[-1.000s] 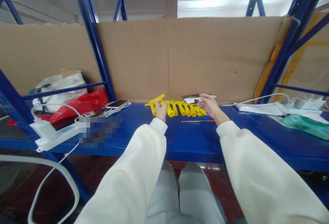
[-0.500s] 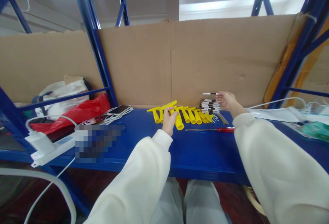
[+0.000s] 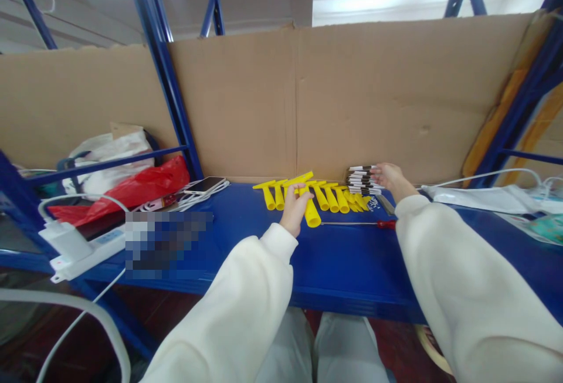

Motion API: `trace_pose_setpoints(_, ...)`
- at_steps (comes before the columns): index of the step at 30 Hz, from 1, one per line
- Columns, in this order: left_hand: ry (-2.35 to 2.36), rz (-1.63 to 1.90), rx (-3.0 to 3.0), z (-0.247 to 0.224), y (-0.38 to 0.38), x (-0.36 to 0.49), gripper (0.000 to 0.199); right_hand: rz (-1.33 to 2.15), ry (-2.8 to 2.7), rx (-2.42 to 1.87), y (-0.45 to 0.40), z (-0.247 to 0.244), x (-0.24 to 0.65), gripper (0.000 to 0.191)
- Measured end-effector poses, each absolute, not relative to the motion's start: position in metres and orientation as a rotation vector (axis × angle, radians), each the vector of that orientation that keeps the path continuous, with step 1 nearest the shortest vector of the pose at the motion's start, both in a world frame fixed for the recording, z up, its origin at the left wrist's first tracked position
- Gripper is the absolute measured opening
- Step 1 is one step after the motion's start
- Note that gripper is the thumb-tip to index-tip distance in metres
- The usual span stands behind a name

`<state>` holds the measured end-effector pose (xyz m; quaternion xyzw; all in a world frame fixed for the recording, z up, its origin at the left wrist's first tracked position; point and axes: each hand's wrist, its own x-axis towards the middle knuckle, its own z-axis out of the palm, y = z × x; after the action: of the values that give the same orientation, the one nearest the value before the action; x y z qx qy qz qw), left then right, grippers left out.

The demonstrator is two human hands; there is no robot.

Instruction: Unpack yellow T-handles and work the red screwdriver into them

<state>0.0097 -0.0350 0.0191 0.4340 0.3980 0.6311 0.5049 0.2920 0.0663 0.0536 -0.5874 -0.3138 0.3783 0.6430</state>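
My left hand (image 3: 295,210) is closed on a yellow T-shaped piece (image 3: 312,216), whose wide open tube end points toward me. More yellow T-shaped pieces (image 3: 269,196) lie in a row on both sides of it. At the right end of the row is a stack of white-and-black sticks (image 3: 359,180). The fingers of my right hand (image 3: 387,175) pinch the end of a stick at the top of this stack. Small white bits (image 3: 373,203) and a grey flat strip (image 3: 386,204) lie just in front of the right hand.
A red-handled screwdriver (image 3: 386,225) lies across the blue shelf (image 3: 347,265). On the left are a phone (image 3: 207,185), cables, a red bag (image 3: 153,189) and a white power strip (image 3: 94,248). White packaging (image 3: 497,195) lies on the right. Cardboard (image 3: 352,95) stands behind.
My right hand has lowered its stick from above the stack to the top of it. My left hand still holds the yellow piece, and the view has shifted slightly.
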Motion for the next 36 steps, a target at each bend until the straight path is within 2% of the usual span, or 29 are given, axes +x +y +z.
trace_pose_setpoints(7, 0.937, 1.555, 1.059, 0.015, -0.029, 0.011, 0.034, 0.739, -0.601, -1.284, 0.062, 0.051, 0.293, 0.033)
trace_pose_setpoints(9, 0.913, 1.569, 1.044, 0.012, -0.025, 0.01, 0.044, 0.623, -0.622, -1.261, 0.057, 0.048, 0.295, 0.037)
trace_pose_setpoints(14, 0.883, 1.572, 1.002, 0.013, -0.023, 0.006, 0.082, 0.356, -0.776, -1.208, 0.031, 0.04, 0.292, 0.034)
trace_pose_setpoints(19, 0.887, 1.543, 1.005, 0.016, -0.022, 0.005, 0.094, 0.331, -0.925, -1.206, 0.002, 0.03, 0.279, 0.028)
trace_pose_setpoints(25, 0.864, 1.496, 1.011, 0.012, -0.009, 0.0, 0.077, 0.22, -1.194, -1.291, -0.012, 0.018, 0.277, 0.023)
trace_pose_setpoints(32, 0.944, 1.347, 1.204, 0.019, -0.011, -0.018, 0.012, 0.143, -1.782, -1.666, -0.018, 0.016, 0.29, 0.01)
trace_pose_setpoints(34, 0.998, 1.258, 1.26, 0.022, -0.013, -0.025, 0.011, 0.184, -1.912, -1.737, -0.023, 0.017, 0.297, 0.008)
trace_pose_setpoints(36, 1.029, 1.151, 1.317, 0.024, -0.013, -0.033, 0.012, 0.295, -1.996, -1.746, -0.027, 0.018, 0.305, 0.018)
